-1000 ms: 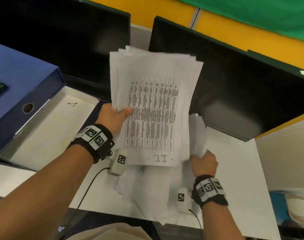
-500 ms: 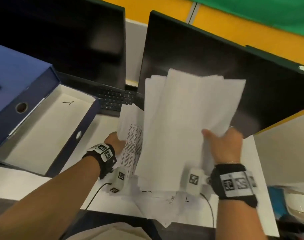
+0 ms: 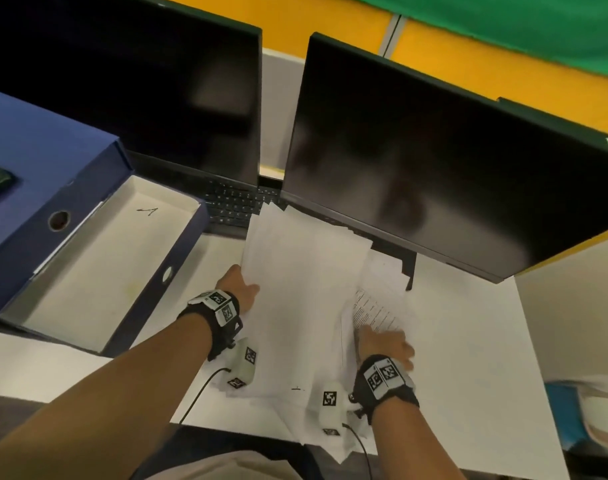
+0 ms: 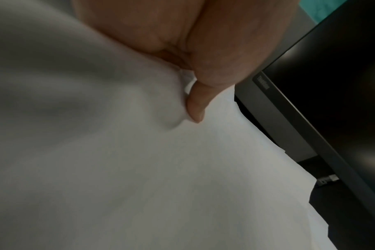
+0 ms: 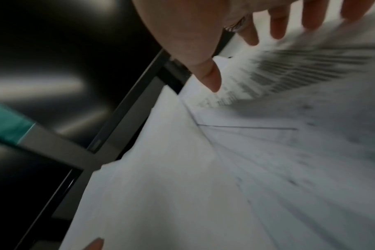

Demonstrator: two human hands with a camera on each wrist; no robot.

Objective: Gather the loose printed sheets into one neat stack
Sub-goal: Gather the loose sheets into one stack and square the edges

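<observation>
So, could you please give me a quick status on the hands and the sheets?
Left hand grips stack edge. Right hand open, reaching a printed sheet. Sheets still splayed; monitor overhangs them.

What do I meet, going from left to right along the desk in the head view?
Blue box file → its open white tray → left hand → pile of printed sheets → right hand → bare white desk.

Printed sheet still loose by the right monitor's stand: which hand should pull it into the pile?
Right. The right hand already lies on the printed sheet, fingers spread. The left hand is pinching the main pile's far edge.
</observation>
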